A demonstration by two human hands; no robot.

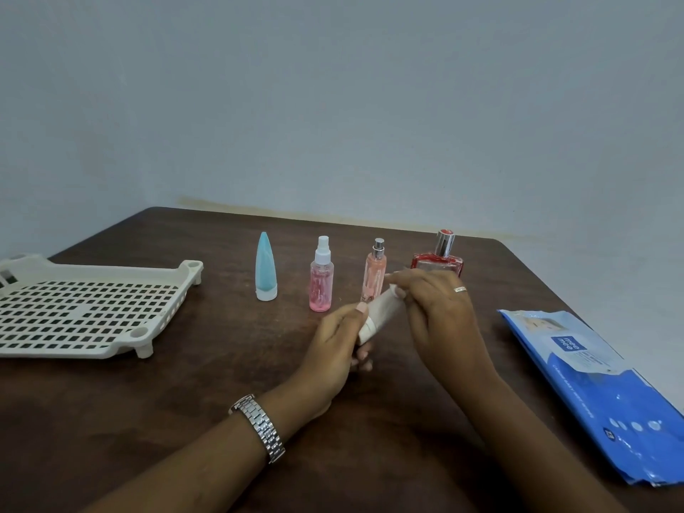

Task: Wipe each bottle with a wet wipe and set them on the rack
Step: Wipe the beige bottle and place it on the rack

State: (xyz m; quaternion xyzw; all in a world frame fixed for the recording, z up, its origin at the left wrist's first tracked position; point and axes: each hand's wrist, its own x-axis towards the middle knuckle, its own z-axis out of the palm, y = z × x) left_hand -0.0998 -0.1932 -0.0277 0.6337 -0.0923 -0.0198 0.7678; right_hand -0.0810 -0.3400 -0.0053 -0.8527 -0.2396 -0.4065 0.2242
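Observation:
My left hand (335, 342) grips the lower end of a small white bottle (377, 320), tilted above the table. My right hand (436, 309) pinches the bottle's upper end; I cannot make out a wipe there. Behind them stand a blue cone-shaped bottle (265, 268), a pink spray bottle (321, 283), a slim peach spray bottle (374, 275) and a red square perfume bottle (438, 262), partly hidden by my right hand. The cream perforated rack (85, 312) lies at the left with nothing on it.
A blue pack of wet wipes (607, 386) lies at the right, near the edge of the dark wooden table (185, 420). A grey wall rises just behind the table's far edge.

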